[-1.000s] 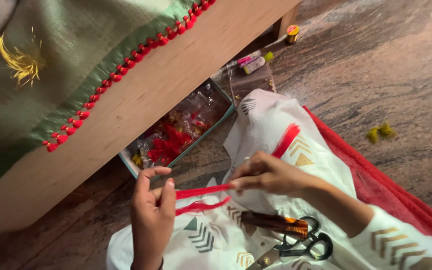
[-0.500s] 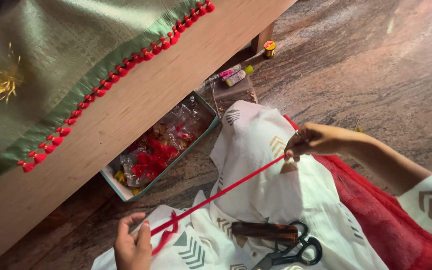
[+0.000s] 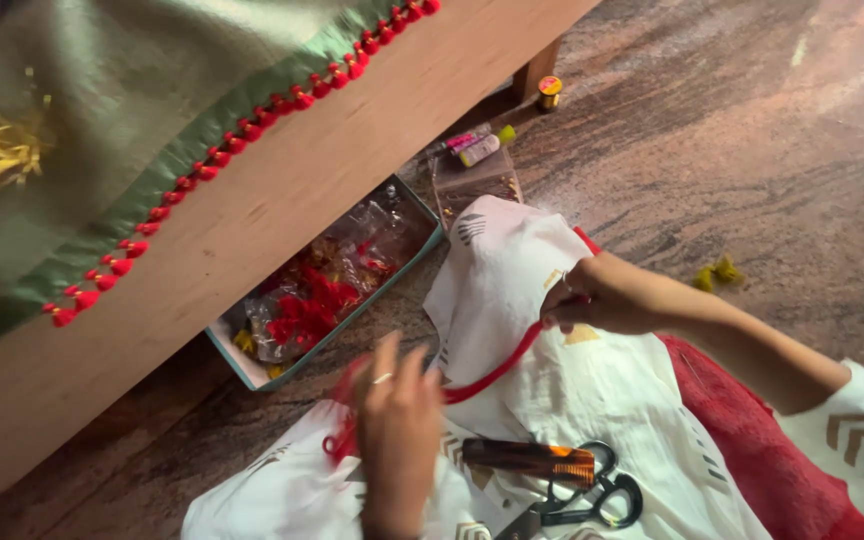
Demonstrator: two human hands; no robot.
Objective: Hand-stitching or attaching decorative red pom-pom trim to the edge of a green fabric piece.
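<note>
Red thread [image 3: 492, 372] stretched between the two hands, over the white cloth on the lap. Left hand [image 3: 397, 430] blurred, fingers half curled around a bunch of red loops at its near side; whether pinched tight or loose, cannot tell. Right hand [image 3: 602, 295] closed in a pinch on the thread's far end, knuckles up, just above the cloth [image 3: 602, 400]. Best kept taut but not strained: a slight sag between the hands already shows, so an even pull from the right, away from the left, probably suits. Loops at the left better held flat and together, lest they slip or tangle. Just below the left hand, a brown comb [image 3: 532, 462] and black scissors [image 3: 582, 500] on the cloth, touching each other, within easy reach. Beyond the left hand, an open box [image 3: 327, 300] of red tassels under the wooden bed edge [image 3: 282, 200]; thread better kept apart from it to avoid snagging.
</note>
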